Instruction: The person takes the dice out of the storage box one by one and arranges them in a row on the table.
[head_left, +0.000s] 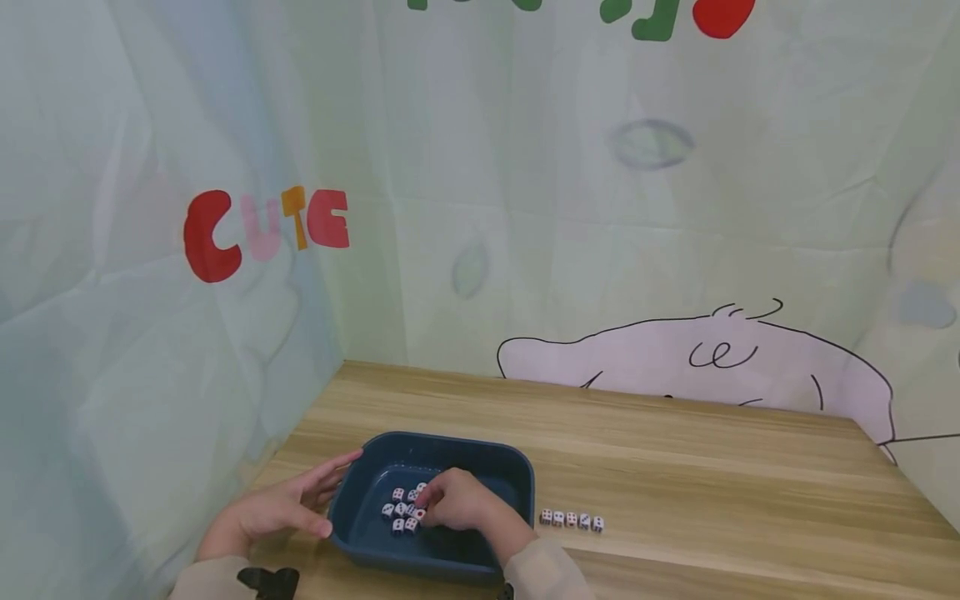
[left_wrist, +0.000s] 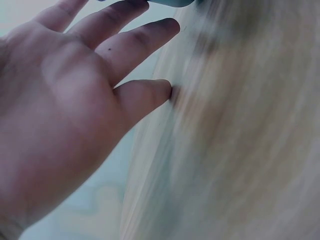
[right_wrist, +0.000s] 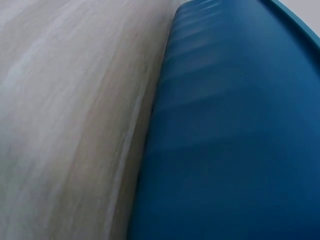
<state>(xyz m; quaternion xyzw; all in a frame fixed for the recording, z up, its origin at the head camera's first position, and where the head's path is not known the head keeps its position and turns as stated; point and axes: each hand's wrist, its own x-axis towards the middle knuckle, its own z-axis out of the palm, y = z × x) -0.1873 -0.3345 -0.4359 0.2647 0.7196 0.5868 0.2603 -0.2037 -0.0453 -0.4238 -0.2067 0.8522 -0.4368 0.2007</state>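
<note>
A dark blue tray (head_left: 517,475) with raised walls stands on the wooden table. Several white dice (head_left: 399,525) lie loosely grouped on its floor, left of the middle. My right hand (head_left: 461,500) reaches over the near right wall, its bent fingers and thumb down among these dice. Whether a die is pinched there is hidden. Beside the tray's left wall is my left hand (head_left: 281,506), thumb and fingers spread and extended against the rim; its palm (left_wrist: 65,100) shows in the left wrist view. Only the tray's outer wall (right_wrist: 230,125) and table appear in the right wrist view.
Several more dice (head_left: 572,519) form a short row on the table, just right of the tray. Printed cloth walls (head_left: 435,208) enclose the wooden table (head_left: 712,467) at the back and left.
</note>
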